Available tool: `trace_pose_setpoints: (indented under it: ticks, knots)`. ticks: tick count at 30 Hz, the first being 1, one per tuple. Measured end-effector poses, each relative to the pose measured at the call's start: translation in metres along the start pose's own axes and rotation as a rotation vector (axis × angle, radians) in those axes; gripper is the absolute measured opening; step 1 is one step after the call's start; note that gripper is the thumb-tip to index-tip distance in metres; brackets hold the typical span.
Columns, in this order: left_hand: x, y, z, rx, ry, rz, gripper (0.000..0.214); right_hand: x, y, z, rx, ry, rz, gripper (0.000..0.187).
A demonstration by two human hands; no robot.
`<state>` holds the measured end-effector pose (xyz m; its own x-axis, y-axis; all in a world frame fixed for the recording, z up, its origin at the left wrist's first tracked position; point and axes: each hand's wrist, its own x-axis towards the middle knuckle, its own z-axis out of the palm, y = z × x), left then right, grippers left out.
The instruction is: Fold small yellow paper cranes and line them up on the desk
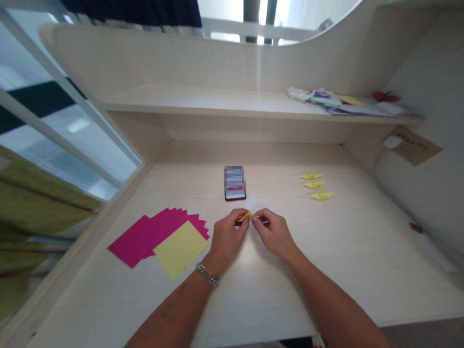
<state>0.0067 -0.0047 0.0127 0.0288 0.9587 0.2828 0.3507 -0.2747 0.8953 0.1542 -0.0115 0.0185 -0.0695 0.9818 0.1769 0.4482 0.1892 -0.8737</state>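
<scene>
My left hand (pixel 229 234) and my right hand (pixel 272 233) meet over the middle of the desk. Between them is a small yellow folded-paper crane (pixel 245 217), pinched at opposite ends by thumbs and fingers. Its wings point outward, and the fingers cover part of it. Just beyond the hands a phone (pixel 235 183) lies flat, its lit screen blurred. Off to the right, three finished-looking yellow paper cranes (pixel 313 185) sit in a short column. Left of my left hand, a yellow paper sheet (pixel 180 250) lies over fanned magenta paper sheets (pixel 145 237).
A shelf (pixel 203 105) spans the back of the desk (pixel 253 309), carrying loose papers (pixel 362 107) and a dark red folded piece (pixel 386 96). At right, a white plug (pixel 392 141) sits in a wall socket with its cable (pixel 386 186) trailing down. Metal rails (pixel 47 133) run along the left.
</scene>
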Motion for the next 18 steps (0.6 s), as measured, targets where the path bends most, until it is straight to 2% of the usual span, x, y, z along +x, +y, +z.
trace_pose_setpoints:
  ticks: [5,11,18]
  knots:
    - [-0.0013,0.0007,0.0005,-0.006,0.006,0.017,0.015,0.0016,0.0043,-0.0042,-0.080,-0.017,0.000,0.017]
    - [-0.0018,-0.0017,-0.0002,0.111,-0.089,0.124,0.019,0.0011,0.0076,-0.0065,-0.283,-0.125,-0.055,0.010]
    - [0.0034,-0.0001,-0.0057,0.135,-0.156,0.075,0.012,0.0017,0.0104,-0.0088,-0.349,-0.224,-0.117,0.017]
